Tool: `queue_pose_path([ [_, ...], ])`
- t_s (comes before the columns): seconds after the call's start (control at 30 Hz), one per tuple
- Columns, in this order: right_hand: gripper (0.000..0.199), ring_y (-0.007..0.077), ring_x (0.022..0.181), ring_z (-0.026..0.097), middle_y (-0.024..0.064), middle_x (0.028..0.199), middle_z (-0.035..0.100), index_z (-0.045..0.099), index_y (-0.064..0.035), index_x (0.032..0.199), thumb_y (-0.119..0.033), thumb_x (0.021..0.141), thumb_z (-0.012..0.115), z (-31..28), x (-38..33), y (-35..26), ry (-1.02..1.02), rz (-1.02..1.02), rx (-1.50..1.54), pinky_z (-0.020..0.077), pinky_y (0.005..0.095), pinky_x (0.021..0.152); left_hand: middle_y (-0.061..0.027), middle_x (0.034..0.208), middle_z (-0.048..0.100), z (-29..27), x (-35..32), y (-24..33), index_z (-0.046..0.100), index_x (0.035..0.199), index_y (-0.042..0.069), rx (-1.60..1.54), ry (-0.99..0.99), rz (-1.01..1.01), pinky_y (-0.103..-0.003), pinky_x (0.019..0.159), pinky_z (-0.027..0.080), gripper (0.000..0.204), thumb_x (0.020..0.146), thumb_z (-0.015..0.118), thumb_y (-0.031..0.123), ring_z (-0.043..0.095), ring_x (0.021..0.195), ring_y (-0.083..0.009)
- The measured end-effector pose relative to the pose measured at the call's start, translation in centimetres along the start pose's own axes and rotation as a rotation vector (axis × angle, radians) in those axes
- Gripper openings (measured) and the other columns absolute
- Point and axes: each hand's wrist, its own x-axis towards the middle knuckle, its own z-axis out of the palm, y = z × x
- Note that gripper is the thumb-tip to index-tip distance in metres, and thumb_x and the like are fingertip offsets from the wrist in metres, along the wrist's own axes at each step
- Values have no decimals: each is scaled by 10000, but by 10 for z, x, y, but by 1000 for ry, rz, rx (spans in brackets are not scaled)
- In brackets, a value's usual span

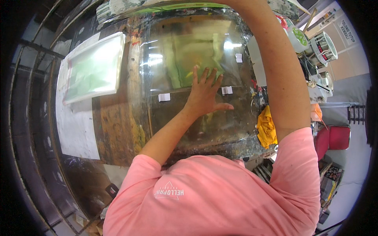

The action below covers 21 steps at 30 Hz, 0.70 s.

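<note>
My left hand (204,88) lies palm down with its fingers spread on a clear, glossy plastic sheet (165,78), holding nothing. The sheet covers a dark, paint-stained flat board (185,129) with a greenish reflection in its upper part. Small white tabs sit around the hand: one tab (164,97) to its left, another tab (227,91) just to its right, and a third tab (239,58) farther up. My right arm (275,59) stretches to the far edge, where a paint-smeared frame (173,7) with a green strip shows. The right hand is beyond the upper edge.
On the left, a stack of clear plastic sheets (94,67) rests on white paper (76,129). A yellow cloth (267,128) lies near the right edge. Cans (323,48) and tubs crowd the far right, with a red chair (338,137) beyond. Metal bars (29,118) stand left.
</note>
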Motion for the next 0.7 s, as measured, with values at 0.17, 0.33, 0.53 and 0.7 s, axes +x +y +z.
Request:
queue_pose_path([
  [0.17, 569, 436, 827, 718, 284, 807, 723, 750, 45, 782, -477, 911, 566, -5, -2, -7, -7, 19, -56, 555, 528, 828, -222, 1615, 464, 2, -2, 0, 514, 1556, 25, -11, 36, 2, -669, 1292, 72, 1280, 730, 512, 1002, 399, 1524, -419],
  [0.33, 547, 455, 809, 714, 294, 811, 719, 737, 48, 879, -476, 915, 585, -6, -3, -9, 23, -10, -76, 550, 543, 795, -189, 1468, 602, -22, -7, -3, 563, 1496, 1, -253, 166, -51, -538, 1191, 388, 1042, 816, 725, 773, 574, 1358, -364],
  [0.53, 524, 444, 817, 705, 245, 829, 720, 711, 12, 1046, -494, 941, 627, 11, -59, -16, 32, -31, -109, 519, 561, 773, -115, 1122, 729, -150, -30, -70, 298, 1591, -69, -1171, 803, -529, -264, 817, 587, 1051, 809, 956, 178, 715, 934, -132],
  [0.7, 498, 374, 958, 650, 173, 983, 666, 743, -37, 1165, -500, 1001, 655, 35, -156, -19, -312, -109, -42, 495, 502, 799, -144, 1128, 767, -156, -76, -74, 565, 1429, -65, -916, 407, -655, -397, 819, 617, 961, 688, 1027, 335, 748, 991, -237],
])
